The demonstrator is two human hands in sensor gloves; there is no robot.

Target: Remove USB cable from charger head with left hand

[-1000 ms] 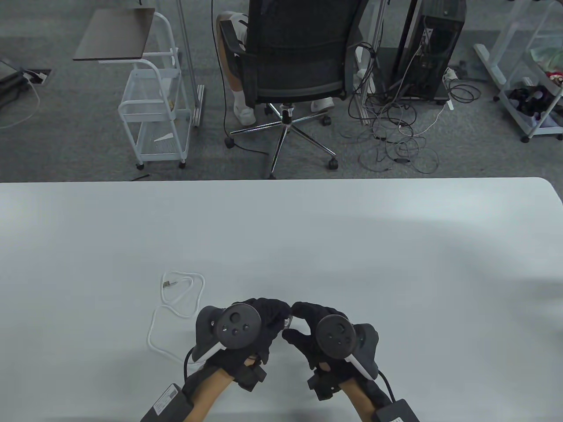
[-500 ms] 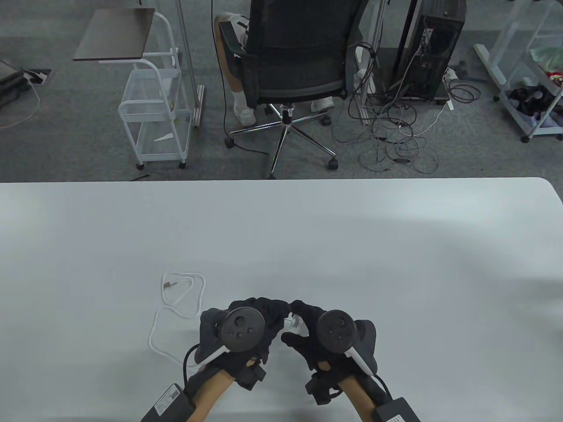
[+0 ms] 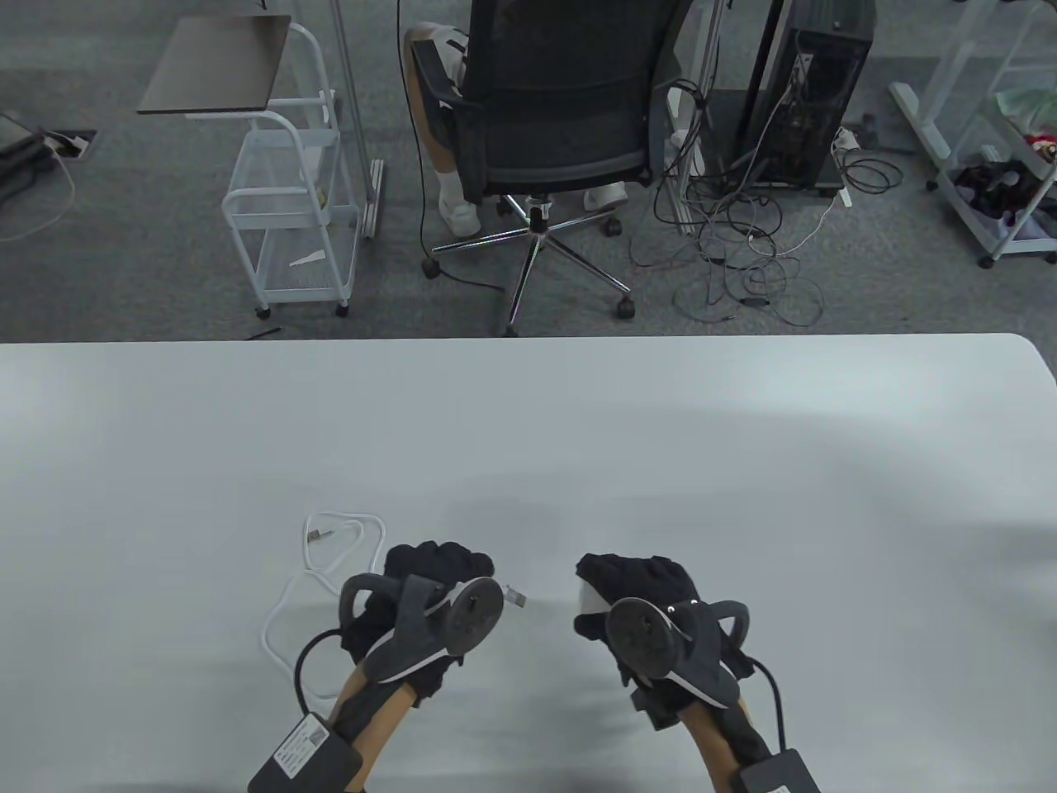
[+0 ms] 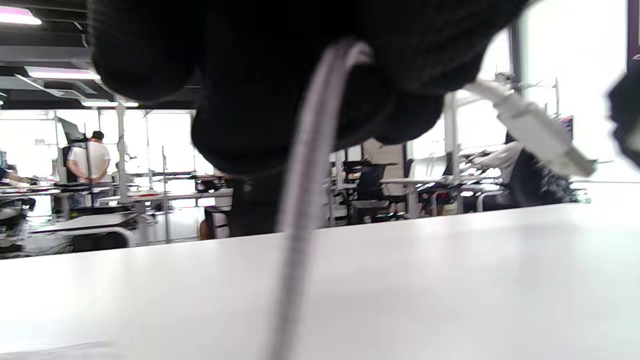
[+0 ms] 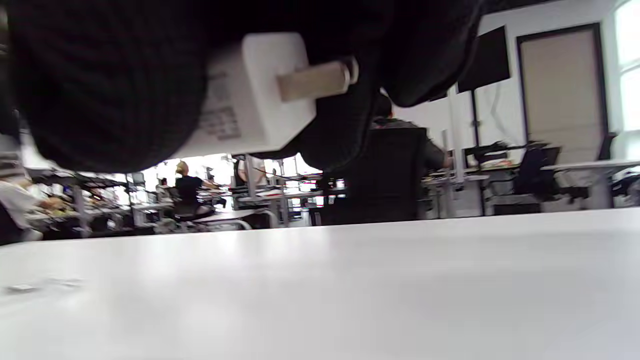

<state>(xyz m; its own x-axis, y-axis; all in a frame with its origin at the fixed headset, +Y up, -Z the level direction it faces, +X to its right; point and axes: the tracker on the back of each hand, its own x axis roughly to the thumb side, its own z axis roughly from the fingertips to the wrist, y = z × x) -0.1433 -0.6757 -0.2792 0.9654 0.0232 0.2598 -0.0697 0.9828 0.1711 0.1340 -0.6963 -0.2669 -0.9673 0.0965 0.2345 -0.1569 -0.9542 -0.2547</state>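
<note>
My left hand (image 3: 429, 578) grips the white USB cable (image 3: 330, 562) near its plug. The metal USB plug (image 3: 515, 595) sticks out to the right of the hand, free of the charger; in the left wrist view the plug (image 4: 545, 137) hangs in the air. The rest of the cable lies looped on the table to the left, its other connector (image 3: 315, 534) at the far end. My right hand (image 3: 636, 591) holds the white charger head (image 3: 588, 598); the right wrist view shows the charger head (image 5: 250, 95) with its metal prong (image 5: 315, 80) between the fingers. The hands are apart.
The white table (image 3: 743, 462) stretches wide behind and to both sides. Its far edge (image 3: 528, 337) borders a floor with an office chair (image 3: 545, 124), a white cart (image 3: 289, 215) and tangled cables (image 3: 743, 264).
The hands were together with the cable in the charger. Now they have moved apart, left hand leftward with the plug pulled out, right hand rightward with the charger head.
</note>
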